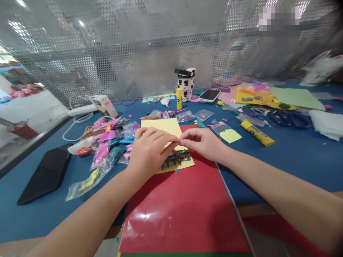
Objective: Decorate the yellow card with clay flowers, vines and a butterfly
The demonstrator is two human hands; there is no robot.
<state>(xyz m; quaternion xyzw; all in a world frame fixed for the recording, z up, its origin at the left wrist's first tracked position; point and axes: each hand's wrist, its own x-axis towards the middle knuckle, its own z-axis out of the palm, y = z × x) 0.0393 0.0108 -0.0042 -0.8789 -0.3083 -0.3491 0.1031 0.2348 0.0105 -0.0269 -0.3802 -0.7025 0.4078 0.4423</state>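
A pale yellow sheet of paper lies on a red plastic-covered folder. Dark brown and teal strands of modelling clay form a crossed pattern on the sheet's lower part. My left hand arches over the sheet, its thumb and fingertips closed together. Its tips meet those of my right hand, whose thumb and index finger pinch. Whatever sits between the fingertips is too small or hidden to make out. A tiny blue bit of clay rests on the folder just below the sheet.
Bags of coloured clay and a black phone-like slab lie left. Behind stand a glue stick and a patterned cup, near a phone. To the right are a yellow tube, dark-handled scissors and tissue.
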